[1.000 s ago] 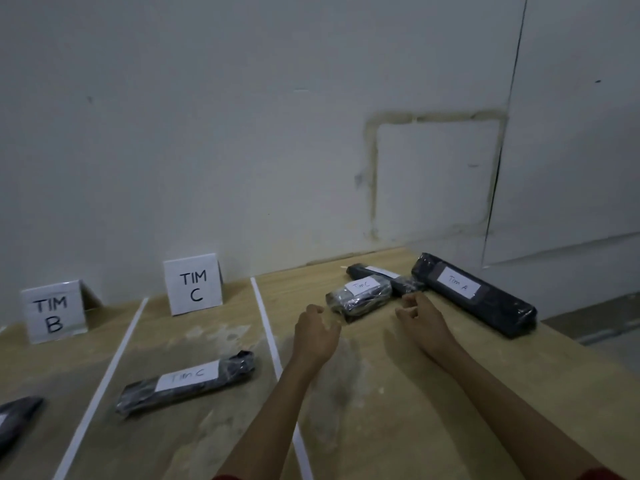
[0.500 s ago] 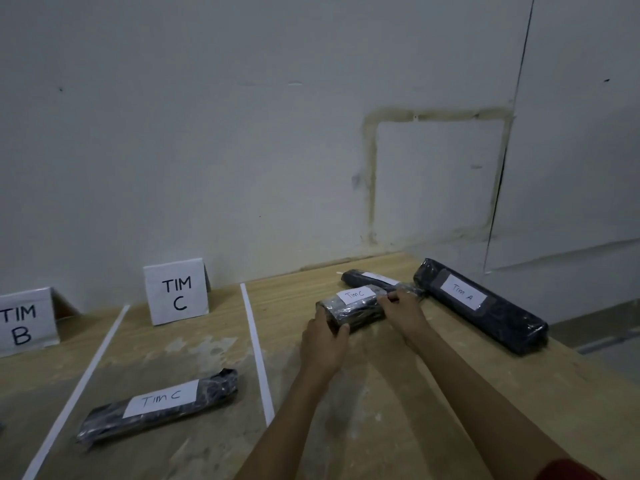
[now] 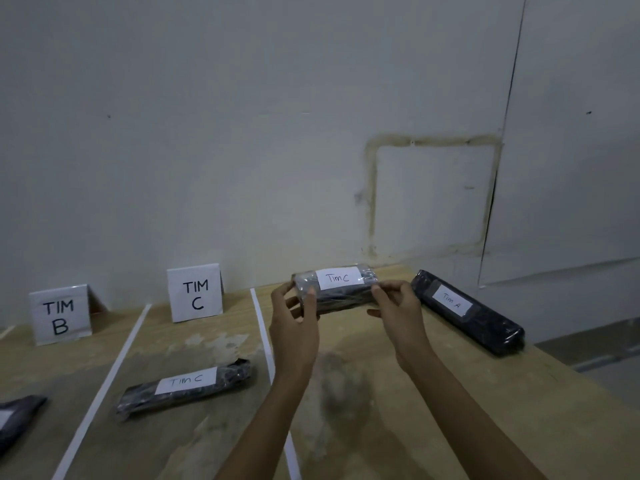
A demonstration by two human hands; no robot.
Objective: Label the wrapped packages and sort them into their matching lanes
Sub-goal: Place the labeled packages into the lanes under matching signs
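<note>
A short package (image 3: 334, 287) wrapped in dark, glossy film and labelled "Tim C" is held clear of the table (image 3: 398, 393), just right of the white line (image 3: 263, 337) that bounds lane C. The left hand (image 3: 294, 320) is closed on its left end, thumb in front and fingers behind; the right hand (image 3: 398, 306) is pinched on the right end. It is judged light, since it is carried at the fingertips, and fairly stiff, as no sag is seen. The film is likely slippery and crinkly, so the ends are best gripped, the label being left uncovered.

Lane C, marked by the "TIM C" sign (image 3: 194, 293), already holds one long "Tim C" package (image 3: 187, 388). Lane B, by its sign (image 3: 59, 315), shows part of a dark package (image 3: 17, 420) at the frame edge. A "Tim A" package (image 3: 467, 311) lies unsorted to the right.
</note>
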